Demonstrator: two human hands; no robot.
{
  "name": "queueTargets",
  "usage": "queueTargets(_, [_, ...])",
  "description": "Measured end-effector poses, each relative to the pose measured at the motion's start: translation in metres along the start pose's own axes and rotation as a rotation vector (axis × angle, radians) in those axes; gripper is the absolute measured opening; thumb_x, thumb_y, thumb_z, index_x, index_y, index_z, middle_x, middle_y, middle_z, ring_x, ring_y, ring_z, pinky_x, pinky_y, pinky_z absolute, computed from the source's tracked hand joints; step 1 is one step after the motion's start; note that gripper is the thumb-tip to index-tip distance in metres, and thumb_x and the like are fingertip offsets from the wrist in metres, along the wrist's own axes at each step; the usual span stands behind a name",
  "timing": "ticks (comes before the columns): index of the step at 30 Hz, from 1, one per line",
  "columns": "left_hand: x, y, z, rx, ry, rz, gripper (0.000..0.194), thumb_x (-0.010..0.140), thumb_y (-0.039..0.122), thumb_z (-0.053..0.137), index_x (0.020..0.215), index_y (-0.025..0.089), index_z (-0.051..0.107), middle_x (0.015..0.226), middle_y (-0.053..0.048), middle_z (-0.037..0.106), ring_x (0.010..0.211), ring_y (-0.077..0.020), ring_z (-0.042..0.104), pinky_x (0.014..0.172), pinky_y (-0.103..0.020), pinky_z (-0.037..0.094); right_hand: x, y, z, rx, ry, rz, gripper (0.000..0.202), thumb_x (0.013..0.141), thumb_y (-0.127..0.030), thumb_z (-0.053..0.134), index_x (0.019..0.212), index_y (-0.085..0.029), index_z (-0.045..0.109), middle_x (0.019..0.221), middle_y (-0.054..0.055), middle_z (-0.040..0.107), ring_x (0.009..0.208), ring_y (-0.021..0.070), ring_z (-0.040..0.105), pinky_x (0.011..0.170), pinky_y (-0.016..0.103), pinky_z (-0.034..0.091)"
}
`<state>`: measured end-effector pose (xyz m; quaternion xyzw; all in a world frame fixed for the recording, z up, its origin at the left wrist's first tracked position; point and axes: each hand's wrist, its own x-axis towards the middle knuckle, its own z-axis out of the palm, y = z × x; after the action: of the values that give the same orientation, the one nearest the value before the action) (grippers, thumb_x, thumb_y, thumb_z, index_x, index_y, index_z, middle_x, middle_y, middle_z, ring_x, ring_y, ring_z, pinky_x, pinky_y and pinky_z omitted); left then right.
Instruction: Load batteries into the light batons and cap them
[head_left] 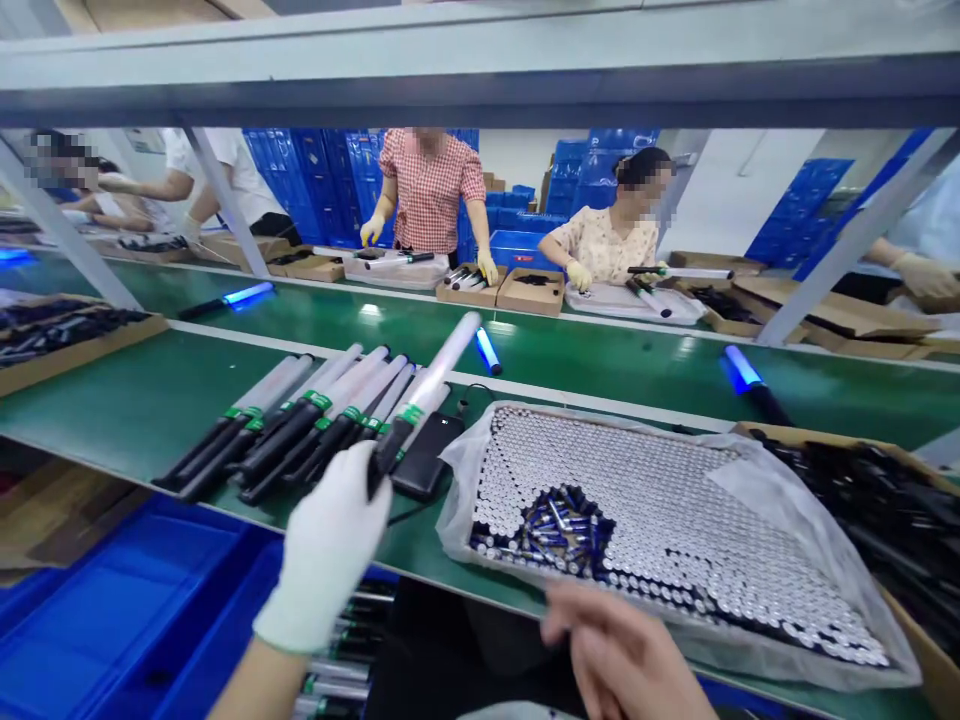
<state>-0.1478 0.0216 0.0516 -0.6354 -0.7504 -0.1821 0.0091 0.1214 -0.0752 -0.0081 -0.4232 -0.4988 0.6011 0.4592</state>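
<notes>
My left hand [334, 535], in a white glove, is wrapped round the black handle of a light stick [441, 370] with a clear tube and a green band. The stick tilts up and to the right. My bare right hand [626, 640] is slightly blurred in front of the near edge of a battery tray, its fingers partly stretched and nothing visible in them. Upright batteries [607, 450] fill the lined tray, and several loose blue ones [562, 525] lie in a gap. Left of the held stick is a row of similar light sticks [330, 410].
A black phone-like device [429, 455] with a cable lies beside the tray. Boxes of black parts [862, 490] stand right and left. Lit blue sticks [487, 350] lie on the green conveyor [360, 318]. Co-workers sit and stand beyond. A blue crate [127, 600] is below left.
</notes>
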Motion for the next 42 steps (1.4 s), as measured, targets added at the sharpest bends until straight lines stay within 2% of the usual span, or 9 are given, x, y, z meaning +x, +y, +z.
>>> queueTargets(3, [-0.035,0.033,0.011,-0.014,0.076,0.189,0.031,0.091,0.023,0.048,0.122,0.026,0.053,0.11,-0.002,0.064,0.076,-0.0204,0.067,0.051,-0.028,0.04,0.057,-0.027,0.03,0.202,0.176,-0.086,0.066,0.083,-0.051,0.067,0.14,-0.028,0.041,0.118,0.011,0.062,0.056,0.0081,0.055,0.047,0.022,0.042])
queueTargets(7, [-0.053,0.059,0.017,-0.294,-0.08,0.335,0.039,0.087,0.014,0.05,0.123,0.027,0.054,0.109,-0.004,0.063,0.086,-0.0218,0.067,0.06,-0.027,0.046,0.096,-0.046,0.045,0.272,0.252,-0.164,0.055,0.082,-0.05,0.068,0.125,-0.024,0.046,0.092,0.002,0.064,0.064,0.0096,0.053,0.054,0.02,0.044])
queueTargets(10, [-0.054,0.062,0.009,-0.911,-0.512,0.269,0.043,0.087,0.022,0.057,0.129,0.03,0.049,0.101,-0.002,0.064,0.083,-0.0187,0.066,0.069,-0.027,0.051,0.097,-0.063,0.034,0.236,0.174,-0.184,0.044,0.087,-0.048,0.063,0.12,-0.023,0.049,0.078,0.0,0.063,0.067,0.0123,0.056,0.056,0.022,0.047])
queueTargets(13, [-0.054,0.063,0.006,-1.501,-1.043,0.098,0.052,0.092,0.047,0.05,0.139,0.027,0.04,0.083,-0.002,0.061,0.056,-0.0148,0.061,0.048,-0.023,0.048,0.09,-0.087,0.021,0.187,0.064,-0.15,0.045,0.087,-0.048,0.062,0.121,-0.021,0.051,0.075,0.0,0.063,0.059,0.0109,0.054,0.048,0.021,0.042])
queueTargets(15, [-0.055,0.065,0.009,-1.78,-1.194,0.013,0.062,0.093,0.062,0.033,0.14,0.022,0.039,0.083,-0.005,0.061,0.05,-0.0156,0.061,0.04,-0.023,0.047,0.088,-0.101,0.016,0.158,0.032,-0.144,0.046,0.086,-0.048,0.063,0.119,-0.019,0.052,0.074,0.0,0.063,0.056,0.0103,0.053,0.046,0.021,0.039])
queueTargets(21, [-0.058,0.075,0.01,-1.933,-1.301,-0.018,0.066,0.093,0.066,0.025,0.138,0.021,0.042,0.087,-0.009,0.061,0.054,-0.0171,0.064,0.042,-0.023,0.049,0.086,-0.115,0.013,0.112,-0.007,-0.158,0.045,0.087,-0.046,0.061,0.12,-0.017,0.05,0.072,0.0,0.064,0.055,0.0101,0.054,0.046,0.021,0.04])
queueTargets(27, [-0.061,0.077,0.003,-1.962,-1.255,0.011,0.064,0.093,0.063,0.027,0.138,0.021,0.041,0.087,-0.01,0.061,0.052,-0.018,0.063,0.041,-0.026,0.05,0.081,-0.119,0.007,0.095,-0.076,-0.237,0.044,0.09,-0.044,0.06,0.125,-0.019,0.048,0.077,0.001,0.065,0.061,0.011,0.058,0.05,0.021,0.047])
queueTargets(35, [-0.063,0.088,-0.005,-1.972,-1.321,0.017,0.068,0.091,0.068,0.023,0.138,0.023,0.043,0.085,-0.009,0.06,0.051,-0.0165,0.062,0.039,-0.023,0.049,0.075,-0.124,0.004,0.121,-0.086,-0.236,0.043,0.091,-0.042,0.059,0.126,-0.019,0.049,0.076,0.0,0.065,0.057,0.0104,0.058,0.048,0.02,0.047])
queueTargets(42, [-0.066,0.087,-0.016,-1.901,-1.309,0.062,0.068,0.089,0.07,0.032,0.138,0.025,0.046,0.087,-0.008,0.062,0.054,-0.0137,0.063,0.048,-0.023,0.052,0.066,-0.129,-0.001,0.146,-0.191,-0.371,0.045,0.091,-0.042,0.059,0.13,-0.022,0.049,0.08,0.002,0.065,0.063,0.0136,0.057,0.049,0.024,0.047])
